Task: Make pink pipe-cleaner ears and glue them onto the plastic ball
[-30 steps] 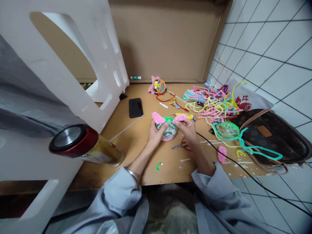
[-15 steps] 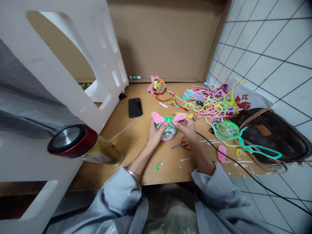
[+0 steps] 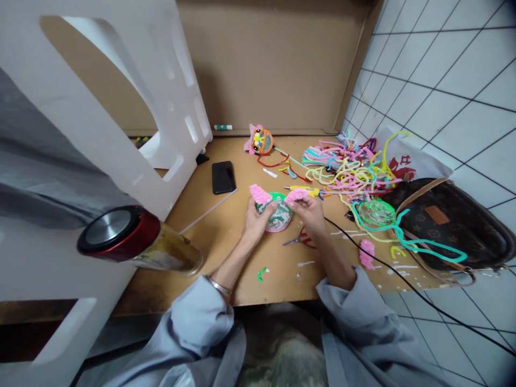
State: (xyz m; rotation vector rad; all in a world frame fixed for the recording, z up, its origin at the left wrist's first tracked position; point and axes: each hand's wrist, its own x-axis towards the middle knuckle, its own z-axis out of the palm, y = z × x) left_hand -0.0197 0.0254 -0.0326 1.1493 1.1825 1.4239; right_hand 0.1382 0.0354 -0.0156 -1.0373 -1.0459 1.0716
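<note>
Over the middle of the table is a round disc (image 3: 279,219) with a green and pink rim and whitish marks. My left hand (image 3: 258,219) grips its left side, thumb on its face, beside a fuzzy pink piece (image 3: 260,194) at the upper left edge. At the upper right edge my right hand (image 3: 309,210) pinches another pink piece (image 3: 297,194) between thumb and fingers. Red-handled scissors (image 3: 300,240) lie just below my right hand. A yellow pen-like tool (image 3: 304,190) lies behind it.
A bottle (image 3: 141,239) stands left, a phone (image 3: 223,177) behind. Further back sits a decorated round figure (image 3: 262,141). At right are tangled fuzzy stems (image 3: 350,166), a second disc (image 3: 375,213), a pink piece (image 3: 366,254), a brown bag (image 3: 455,220) and a black cable (image 3: 387,266).
</note>
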